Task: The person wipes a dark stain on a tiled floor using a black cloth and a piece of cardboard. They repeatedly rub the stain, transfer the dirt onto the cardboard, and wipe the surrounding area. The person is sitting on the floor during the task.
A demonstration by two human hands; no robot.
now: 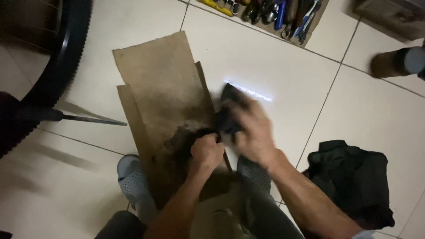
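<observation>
Both hands are busy over the stained brown cardboard sheet (164, 102) on the pale tiled floor (274, 57). The left hand (206, 152) is curled into a tight fist, pinching the near end of a small dark greasy part (228, 116). The right hand (253, 130), blurred, wraps loosely around the same part, fingers half-closed. Judging by the oily smear, the work looks midway, not finished. Hand tools (270, 13) lie on the far side, a crumpled black cloth (354, 181) at the near right, a black bicycle tyre (62, 53) at the left.
</observation>
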